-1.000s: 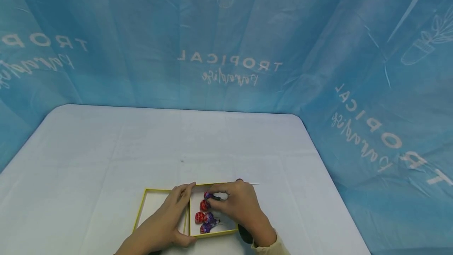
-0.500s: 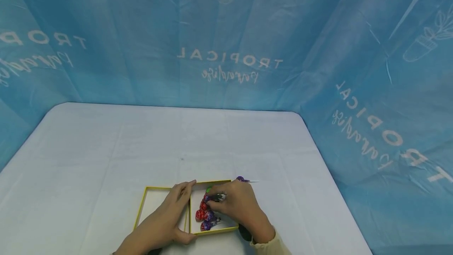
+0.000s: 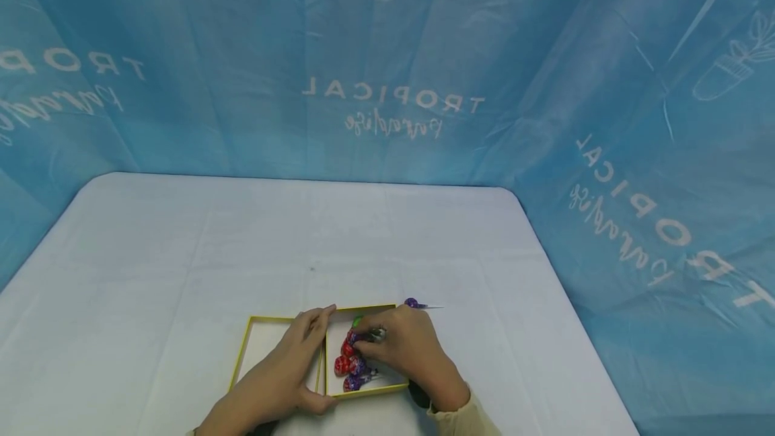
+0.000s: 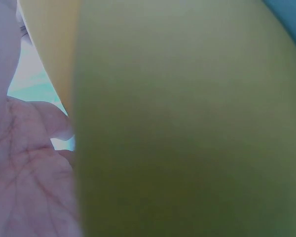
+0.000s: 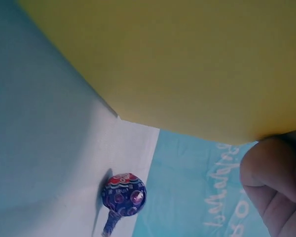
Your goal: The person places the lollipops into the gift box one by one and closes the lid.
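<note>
A shallow yellow-edged box [image 3: 369, 393] holds several wrapped lollipops, among them a red one [image 3: 342, 365], a purple one [image 3: 350, 383] and a green one [image 3: 357, 321]. My left hand [image 3: 278, 365] grips this box by its left side, thumb at the near corner and fingers at the far one. Inside it, my right hand [image 3: 408, 343] pinches a purple lollipop [image 3: 353, 337] between thumb and fingertips; the hand covers part of its stick. In the left wrist view the yellow box wall [image 4: 187, 123] hides most of the left fingers.
Left of the box lies a second yellow-edged tray [image 3: 242, 355], partly under my left hand. Another purple lollipop [image 5: 123, 195] lies outside the box, beyond its far right corner. A white cloth covers the table [image 3: 303, 234]; blue printed curtains [image 3: 387, 52] stand behind and beside it.
The right hand has shifted slightly within the box, uncovering the green lollipop and the purple one outside. The left hand keeps its place on the box.
</note>
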`<act>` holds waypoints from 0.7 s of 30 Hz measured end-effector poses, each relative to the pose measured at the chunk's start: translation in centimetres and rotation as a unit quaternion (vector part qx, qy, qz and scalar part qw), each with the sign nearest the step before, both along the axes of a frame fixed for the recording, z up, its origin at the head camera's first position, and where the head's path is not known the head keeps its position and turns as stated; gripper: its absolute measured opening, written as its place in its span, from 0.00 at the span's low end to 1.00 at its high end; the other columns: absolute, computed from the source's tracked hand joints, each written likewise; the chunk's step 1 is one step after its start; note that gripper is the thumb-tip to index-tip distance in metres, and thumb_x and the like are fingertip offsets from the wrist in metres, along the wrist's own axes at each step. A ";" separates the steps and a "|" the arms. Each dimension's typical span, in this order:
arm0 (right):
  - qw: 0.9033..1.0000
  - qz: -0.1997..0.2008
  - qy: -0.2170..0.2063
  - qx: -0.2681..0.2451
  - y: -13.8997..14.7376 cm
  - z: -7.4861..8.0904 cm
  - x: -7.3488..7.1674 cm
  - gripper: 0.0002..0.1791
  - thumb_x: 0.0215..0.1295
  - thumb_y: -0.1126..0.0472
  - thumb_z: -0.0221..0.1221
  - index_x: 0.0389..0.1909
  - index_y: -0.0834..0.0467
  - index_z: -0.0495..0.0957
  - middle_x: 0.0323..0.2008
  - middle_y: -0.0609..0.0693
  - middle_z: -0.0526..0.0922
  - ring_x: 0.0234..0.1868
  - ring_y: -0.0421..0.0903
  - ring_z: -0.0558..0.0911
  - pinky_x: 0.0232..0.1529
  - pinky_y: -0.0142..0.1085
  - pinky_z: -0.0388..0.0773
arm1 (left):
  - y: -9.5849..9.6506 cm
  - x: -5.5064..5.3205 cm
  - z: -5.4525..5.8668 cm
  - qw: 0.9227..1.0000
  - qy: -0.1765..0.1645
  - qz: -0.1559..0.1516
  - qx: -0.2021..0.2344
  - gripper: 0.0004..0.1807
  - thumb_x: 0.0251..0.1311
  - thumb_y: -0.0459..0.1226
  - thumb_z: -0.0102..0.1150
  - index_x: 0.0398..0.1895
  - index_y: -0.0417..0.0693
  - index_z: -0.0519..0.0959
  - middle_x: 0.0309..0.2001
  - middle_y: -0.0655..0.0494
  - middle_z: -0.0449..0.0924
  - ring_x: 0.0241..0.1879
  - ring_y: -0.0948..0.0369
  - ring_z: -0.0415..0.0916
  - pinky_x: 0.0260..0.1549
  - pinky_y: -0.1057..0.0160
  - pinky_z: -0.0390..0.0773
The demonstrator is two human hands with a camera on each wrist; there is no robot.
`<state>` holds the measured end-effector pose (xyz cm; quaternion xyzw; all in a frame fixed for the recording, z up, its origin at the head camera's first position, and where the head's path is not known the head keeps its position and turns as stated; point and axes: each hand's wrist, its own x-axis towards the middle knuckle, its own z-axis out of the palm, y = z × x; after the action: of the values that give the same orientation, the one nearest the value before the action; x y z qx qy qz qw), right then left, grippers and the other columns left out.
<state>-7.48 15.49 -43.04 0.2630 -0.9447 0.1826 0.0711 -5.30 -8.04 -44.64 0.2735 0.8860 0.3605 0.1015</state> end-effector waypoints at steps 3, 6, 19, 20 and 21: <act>1.000 -0.007 0.008 0.019 0.0 0.2 0.1 0.08 0.52 0.45 0.75 0.33 0.39 0.91 0.28 0.33 0.88 0.17 0.23 0.67 0.17 0.19 0.58 | 0.0 0.0 0.0 1.000 0.001 0.001 -0.003 0.69 0.41 0.55 0.79 0.82 0.50 0.46 0.71 0.49 0.57 0.71 0.51 0.59 0.62 0.45 0.72; 0.999 -0.007 0.028 0.035 0.0 0.2 0.1 0.08 0.51 0.44 0.75 0.32 0.39 0.91 0.27 0.32 0.87 0.19 0.24 0.71 0.18 0.19 0.59 | 0.0 0.0 0.1 1.000 -0.004 0.002 -0.006 0.69 0.41 0.55 0.79 0.83 0.52 0.44 0.72 0.49 0.56 0.72 0.51 0.58 0.62 0.45 0.71; 0.998 0.011 0.055 0.032 -0.2 -0.3 0.0 0.07 0.52 0.46 0.75 0.32 0.40 0.90 0.27 0.32 0.87 0.21 0.27 0.76 0.18 0.19 0.61 | 0.2 0.1 0.2 1.000 0.021 0.005 -0.012 0.70 0.38 0.55 0.80 0.82 0.50 0.46 0.70 0.50 0.58 0.70 0.52 0.60 0.62 0.46 0.72; 0.998 0.012 0.053 0.033 -0.3 -0.3 0.0 0.07 0.52 0.46 0.75 0.32 0.40 0.90 0.27 0.32 0.87 0.21 0.27 0.77 0.19 0.19 0.61 | 0.2 0.1 0.2 1.000 0.025 0.004 -0.013 0.70 0.38 0.55 0.80 0.82 0.49 0.47 0.70 0.50 0.58 0.70 0.52 0.61 0.61 0.46 0.73; 0.998 0.013 0.050 0.034 -0.3 -0.3 0.0 0.07 0.52 0.46 0.75 0.32 0.40 0.90 0.27 0.32 0.87 0.21 0.27 0.77 0.18 0.19 0.60 | 0.2 0.2 0.3 0.999 0.029 0.003 -0.013 0.70 0.38 0.56 0.80 0.82 0.49 0.47 0.70 0.50 0.58 0.69 0.52 0.61 0.61 0.46 0.73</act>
<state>-7.45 15.15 -43.32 0.2860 -0.9422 0.1379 0.1072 -5.14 -7.87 -44.38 0.2798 0.8940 0.3412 0.0777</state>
